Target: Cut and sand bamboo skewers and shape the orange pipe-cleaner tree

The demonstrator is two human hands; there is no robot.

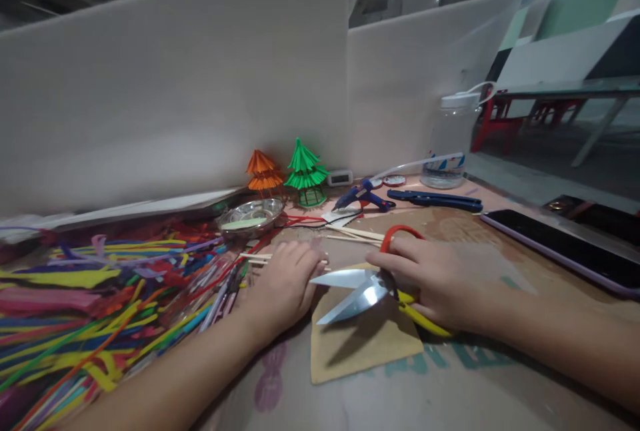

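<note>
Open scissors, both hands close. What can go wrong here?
1. The scissors in the right hand are open, tips toward the left hand close by; closing or sliding them may nick it.
2. The card under the blades does not look pinned down, so it might shift mid-cut.

Your visible parts, two entries.
1. Left hand (285, 284): bare, uncovered down to the fingertips. Your left forearm (175, 377) is bare along its whole visible length.
2. Right hand (435, 281): bare. Your right forearm (565, 337) is also bare. Finer detail of the nails is too blurred to list.
</note>
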